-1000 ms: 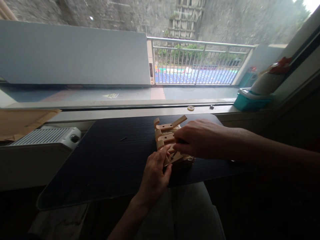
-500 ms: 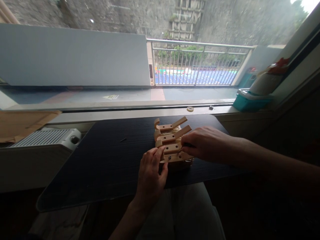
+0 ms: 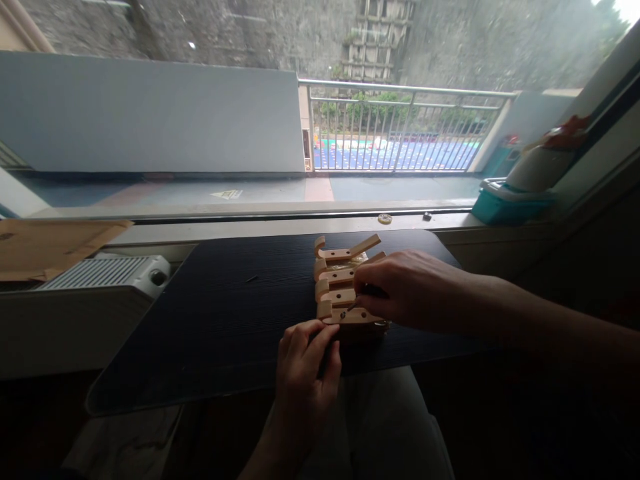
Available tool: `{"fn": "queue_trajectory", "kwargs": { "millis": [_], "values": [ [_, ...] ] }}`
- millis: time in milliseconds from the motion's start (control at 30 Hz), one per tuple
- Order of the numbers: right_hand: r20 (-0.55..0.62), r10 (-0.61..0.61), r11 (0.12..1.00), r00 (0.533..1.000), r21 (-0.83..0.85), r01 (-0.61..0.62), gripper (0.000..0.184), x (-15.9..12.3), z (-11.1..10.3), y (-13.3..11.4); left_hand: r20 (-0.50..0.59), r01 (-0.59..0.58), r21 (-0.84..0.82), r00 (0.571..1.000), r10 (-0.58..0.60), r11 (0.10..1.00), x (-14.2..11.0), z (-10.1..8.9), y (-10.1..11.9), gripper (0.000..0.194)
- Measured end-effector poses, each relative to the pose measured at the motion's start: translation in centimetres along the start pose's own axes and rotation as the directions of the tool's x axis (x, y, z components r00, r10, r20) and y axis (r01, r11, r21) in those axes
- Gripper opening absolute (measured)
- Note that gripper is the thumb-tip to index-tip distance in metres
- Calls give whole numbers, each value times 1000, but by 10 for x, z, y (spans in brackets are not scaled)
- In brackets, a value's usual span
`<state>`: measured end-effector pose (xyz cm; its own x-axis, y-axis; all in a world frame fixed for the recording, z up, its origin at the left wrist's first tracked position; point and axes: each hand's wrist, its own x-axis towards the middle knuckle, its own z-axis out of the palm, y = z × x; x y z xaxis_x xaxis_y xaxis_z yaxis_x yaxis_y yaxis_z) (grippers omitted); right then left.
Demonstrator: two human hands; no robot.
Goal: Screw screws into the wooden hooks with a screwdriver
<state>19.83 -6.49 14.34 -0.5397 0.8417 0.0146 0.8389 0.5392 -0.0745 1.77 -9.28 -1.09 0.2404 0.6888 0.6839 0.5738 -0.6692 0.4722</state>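
Note:
Several pale wooden hooks [image 3: 345, 275] lie in a row on the black table [image 3: 210, 327], each with a curled left end; the far one's slanting right arm shows. The nearest hook [image 3: 355, 316] has two holes, the left one with a dark metal screw [image 3: 343, 315] in it. My right hand [image 3: 400, 283] is closed around a dark-handled screwdriver [image 3: 352, 307], whose thin shaft points down-left at that screw. Whether the tip touches cannot be made out. My left hand [image 3: 307, 360] has curled fingers against the nearest hook's front left corner.
A small dark rod-like piece [image 3: 251, 279] lies on the table's left half. Clear plastic film [image 3: 357, 261] shows between the hooks. On the window sill are a round ring-like roll [image 3: 385, 219], a small dark piece [image 3: 427, 217] and a teal box [image 3: 513, 203]. A white radiator [image 3: 110, 273] stands left.
My left hand has slid down off the curled end to the nearest hook's front corner. My right hand has moved slightly left, bringing the screwdriver's shaft toward the screw.

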Motion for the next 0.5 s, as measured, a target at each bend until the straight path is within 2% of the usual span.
{"fn": "queue_trajectory", "kwargs": {
  "millis": [167,300,400,500],
  "values": [
    [-44,-64,997,997,32,66,15,2,3,0,-81,61,60,995,-56,996,7,6,-3,23],
    [-57,-82,996,995,36,84,16,3,1,0,-158,68,78,986,-55,995,10,11,-3,22],
    [-50,-94,994,994,46,96,16,4,0,-1,-192,97,26,977,-90,995,12,14,-3,22],
    [-48,-116,990,992,70,119,15,5,0,-1,-182,128,-59,974,-137,990,15,18,-5,36]
  ]
}}
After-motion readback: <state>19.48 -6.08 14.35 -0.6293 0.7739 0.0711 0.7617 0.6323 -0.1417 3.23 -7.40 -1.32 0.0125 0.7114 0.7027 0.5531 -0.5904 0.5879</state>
